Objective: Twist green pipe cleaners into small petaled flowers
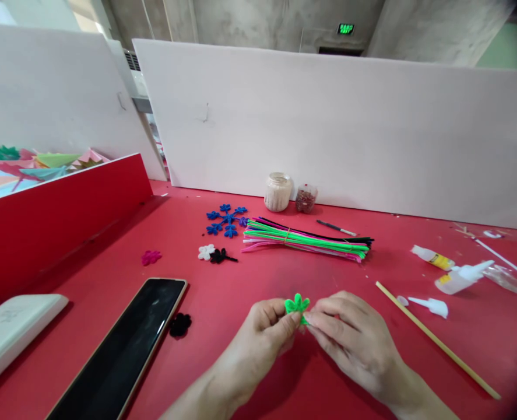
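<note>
Green fuzzy flower (pixel 297 304) in the pinch of left fingers (pixel 288 328) and right fingers (pixel 330 326), lower edge partly hidden

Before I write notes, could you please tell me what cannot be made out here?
In the head view:
Green flower: lower part partly hidden by left hand and right hand.
Phone: near end cut by the bottom edge.
White box: cut off by the left edge.
Farther bottle: label too small to read.

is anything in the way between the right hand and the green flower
Nothing visible is: the right hand already meets the green flower at its lower right edge, while the left hand holds its left side. The pipe cleaner bundle lies beyond both hands.
</note>
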A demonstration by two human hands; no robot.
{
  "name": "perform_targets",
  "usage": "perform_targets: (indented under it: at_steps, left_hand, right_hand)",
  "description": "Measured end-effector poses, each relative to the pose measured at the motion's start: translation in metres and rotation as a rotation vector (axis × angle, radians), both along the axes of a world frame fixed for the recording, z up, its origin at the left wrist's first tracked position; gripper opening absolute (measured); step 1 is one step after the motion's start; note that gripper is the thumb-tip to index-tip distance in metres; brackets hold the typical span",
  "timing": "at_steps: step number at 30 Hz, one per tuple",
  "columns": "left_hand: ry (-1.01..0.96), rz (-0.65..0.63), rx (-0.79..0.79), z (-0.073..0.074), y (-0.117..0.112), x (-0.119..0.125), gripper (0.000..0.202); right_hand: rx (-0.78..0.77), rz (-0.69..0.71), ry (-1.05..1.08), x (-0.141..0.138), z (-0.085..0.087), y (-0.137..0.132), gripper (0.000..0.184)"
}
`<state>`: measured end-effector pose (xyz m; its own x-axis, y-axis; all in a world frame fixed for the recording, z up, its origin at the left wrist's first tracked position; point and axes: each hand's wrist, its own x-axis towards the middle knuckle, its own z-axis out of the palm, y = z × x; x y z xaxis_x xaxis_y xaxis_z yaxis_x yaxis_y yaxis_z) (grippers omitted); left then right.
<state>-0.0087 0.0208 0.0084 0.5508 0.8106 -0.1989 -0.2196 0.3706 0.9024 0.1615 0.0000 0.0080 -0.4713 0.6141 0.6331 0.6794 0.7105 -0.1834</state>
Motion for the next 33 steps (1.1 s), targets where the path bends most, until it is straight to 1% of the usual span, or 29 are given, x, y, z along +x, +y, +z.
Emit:
perform_targets:
  at_steps: [6, 11, 14, 16, 18, 20, 22, 24, 25, 26, 27, 28, 29, 31, 33]
  left_hand:
    - [0.008, -0.085, 0.008, 0.004, 0.001, -0.003, 0.028]
    - [0.059, -0.077, 0.072, 0.008, 0.002, -0.004, 0.028]
    - [0.083, -0.081, 0.165, 0.008, 0.002, -0.003, 0.027]
    - [0.146, -0.081, 0.272, 0.009, 0.001, -0.004, 0.026]
    - [0.266, -0.075, 0.404, 0.010, 0.000, -0.005, 0.026]
    - [0.410, -0.080, 0.575, 0.013, 0.000, -0.008, 0.025]
    - [0.538, -0.100, 0.782, 0.016, 0.000, -0.011, 0.022]
    - [0.617, -0.137, 0.989, 0.018, 0.000, -0.014, 0.018]
    - [0.641, -0.156, 1.070, 0.018, 0.000, -0.014, 0.017]
    - [0.656, -0.170, 1.124, 0.017, 0.000, -0.014, 0.017]
    - [0.665, -0.169, 1.144, 0.016, 0.000, -0.013, 0.017]
    - [0.669, -0.152, 1.119, 0.014, 0.000, -0.012, 0.017]
    - [0.662, -0.116, 1.046, 0.013, 0.000, -0.010, 0.018]
    - [0.577, -0.025, 0.792, 0.009, 0.000, -0.007, 0.020]
    - [0.409, 0.031, 0.520, 0.007, 0.000, -0.004, 0.022]
  right_hand:
    - [0.024, -0.001, -0.129, 0.001, 0.003, -0.003, 0.016]
    - [-0.010, -0.006, -0.124, -0.007, 0.007, -0.003, 0.015]
    - [-0.051, -0.018, -0.065, -0.012, 0.006, -0.004, 0.014]
    - [-0.130, -0.028, 0.023, -0.015, 0.004, -0.006, 0.013]
    - [-0.284, -0.036, 0.154, -0.018, 0.002, -0.009, 0.011]
    - [-0.504, -0.040, 0.329, -0.021, 0.001, -0.011, 0.010]
    - [-0.784, -0.016, 0.560, -0.024, 0.001, -0.011, 0.011]
    - [-1.127, 0.051, 0.806, -0.025, -0.001, -0.011, 0.016]
    - [-1.287, 0.084, 0.920, -0.025, -0.002, -0.010, 0.018]
    - [-1.411, 0.103, 1.013, -0.025, -0.003, -0.009, 0.020]
    - [-1.487, 0.108, 1.079, -0.025, -0.003, -0.008, 0.020]
    - [-1.505, 0.099, 1.109, -0.025, -0.003, -0.007, 0.020]
    - [-1.463, 0.080, 1.095, -0.025, -0.001, -0.007, 0.019]
    - [-1.266, 0.034, 0.952, -0.024, 0.003, -0.006, 0.016]
    - [-0.985, -0.023, 0.726, -0.022, 0.007, -0.006, 0.012]
